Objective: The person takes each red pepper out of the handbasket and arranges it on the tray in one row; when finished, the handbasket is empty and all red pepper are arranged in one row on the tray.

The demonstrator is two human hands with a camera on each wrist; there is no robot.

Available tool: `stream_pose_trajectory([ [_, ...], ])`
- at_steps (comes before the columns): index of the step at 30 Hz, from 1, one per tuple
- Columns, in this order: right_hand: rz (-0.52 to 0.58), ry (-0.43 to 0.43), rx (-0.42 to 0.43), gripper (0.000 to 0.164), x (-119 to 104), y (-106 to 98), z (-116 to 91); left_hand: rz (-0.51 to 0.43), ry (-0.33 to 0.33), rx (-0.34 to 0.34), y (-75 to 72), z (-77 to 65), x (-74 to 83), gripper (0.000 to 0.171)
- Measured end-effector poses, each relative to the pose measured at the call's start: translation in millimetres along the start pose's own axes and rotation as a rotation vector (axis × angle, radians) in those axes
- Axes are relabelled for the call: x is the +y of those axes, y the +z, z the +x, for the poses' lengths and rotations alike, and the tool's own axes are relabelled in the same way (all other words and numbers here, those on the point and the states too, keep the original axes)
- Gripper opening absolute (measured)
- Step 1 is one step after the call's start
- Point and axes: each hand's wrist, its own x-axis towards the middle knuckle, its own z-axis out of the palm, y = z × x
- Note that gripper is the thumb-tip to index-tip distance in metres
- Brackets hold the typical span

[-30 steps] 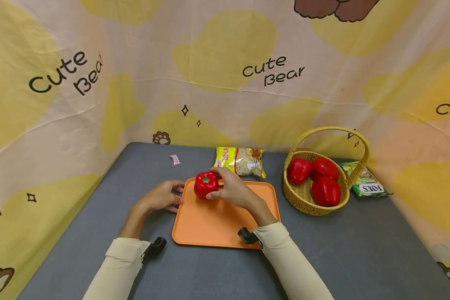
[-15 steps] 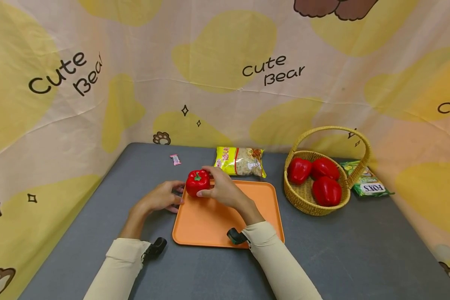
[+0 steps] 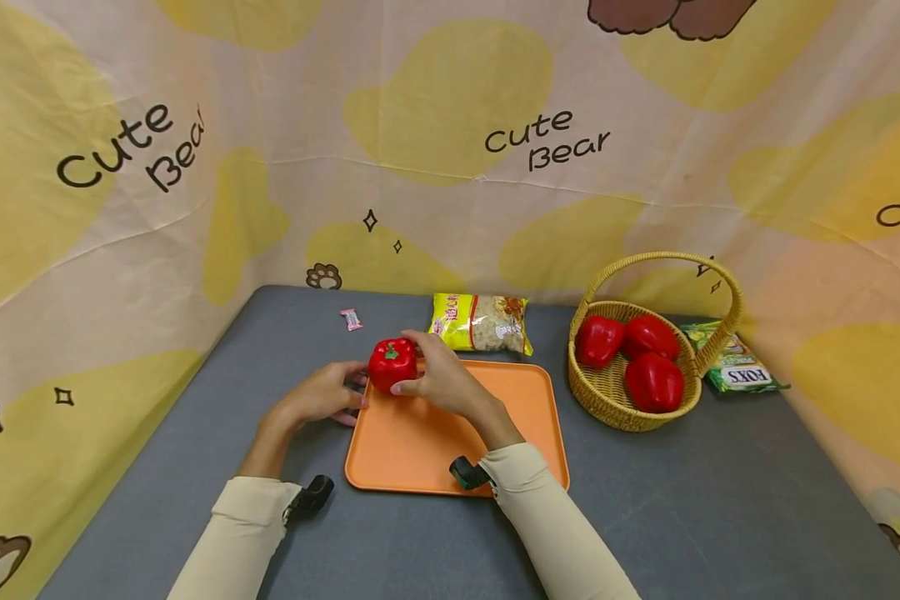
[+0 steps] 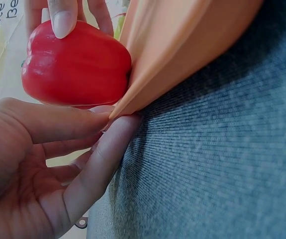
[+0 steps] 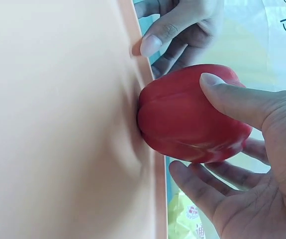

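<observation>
A red bell pepper (image 3: 392, 364) is at the far left corner of an orange tray (image 3: 457, 446). My right hand (image 3: 450, 382) holds the pepper from its right side; in the right wrist view the thumb (image 5: 232, 99) presses on it and the other fingers lie along its far side. The pepper's base touches the tray or sits just over it. My left hand (image 3: 321, 393) pinches the tray's left rim, thumb above and index finger (image 4: 100, 169) below, as the left wrist view shows.
At the right stands a wicker basket (image 3: 607, 410) with three red bell peppers (image 3: 655, 382). A green packet (image 3: 742, 367) lies behind it. A yellow food bag (image 3: 487, 323) lies behind the tray, and a small pink candy (image 3: 351, 319) farther left. Patterned cloth (image 3: 420, 167) hangs behind the table.
My right hand has carried the bell pepper leftward across the tray to its far left corner, slowing in the last half second. The left hand has stayed at the tray's rim.
</observation>
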Motion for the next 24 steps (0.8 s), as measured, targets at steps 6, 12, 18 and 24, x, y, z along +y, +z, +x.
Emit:
stream_pose_trajectory([
  [6, 0.002, -0.002, -0.005, 0.088, 1.3, 0.0, 0.9, 0.0, 0.0, 0.002, -0.2, 0.5, -0.5, 0.067],
  [12, 0.011, 0.015, -0.015, 0.09, 1.8, -1.1, -0.2, -0.001, -0.003, 0.001, -1.2, 3.1, -2.3, 0.066],
  [18, 0.0, 0.005, -0.017, 0.09, 3.2, -1.7, -1.7, -0.004, 0.0, 0.007, -1.3, 5.2, -4.2, 0.065],
  [24, -0.017, -0.011, -0.008, 0.086, 4.5, -0.6, -1.4, -0.028, 0.007, -0.001, -0.5, 6.3, -7.2, 0.066],
])
